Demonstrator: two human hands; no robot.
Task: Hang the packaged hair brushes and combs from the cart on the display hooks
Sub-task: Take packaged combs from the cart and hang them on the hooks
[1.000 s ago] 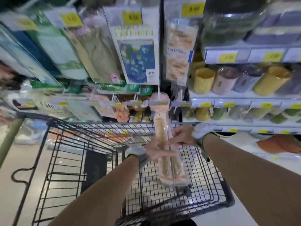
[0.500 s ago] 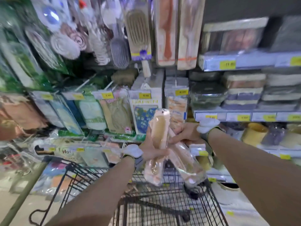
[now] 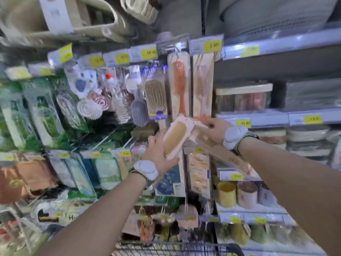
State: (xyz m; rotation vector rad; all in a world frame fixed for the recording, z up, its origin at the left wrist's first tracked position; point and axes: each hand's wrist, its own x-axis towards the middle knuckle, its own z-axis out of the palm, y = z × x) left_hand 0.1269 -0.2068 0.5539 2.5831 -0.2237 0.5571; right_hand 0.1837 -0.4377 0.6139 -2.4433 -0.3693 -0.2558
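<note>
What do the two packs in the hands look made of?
The pink pack in the left hand: backing of card or plastic, under a glossy clear cover catching light; its tan comb could be wood or plastic. The long pack in the right hand: clear shiny film over a tan, wood-like piece, too blurred to confirm.

It was a shop: yellow price tags (image 3: 213, 46) lined shelves (image 3: 295, 42) at two o'clock, packaged goods (image 3: 44, 111) hung at ten, a cart (image 3: 175, 249) at six.

Cart (image 3: 166, 249) cropped at bottom edge, rim only. Left hand (image 3: 158, 154) hides comb pack (image 3: 175, 137) lower end. Second pack (image 3: 227, 156) contents too blurred. Price tags (image 3: 213, 46) mostly illegible.
</note>
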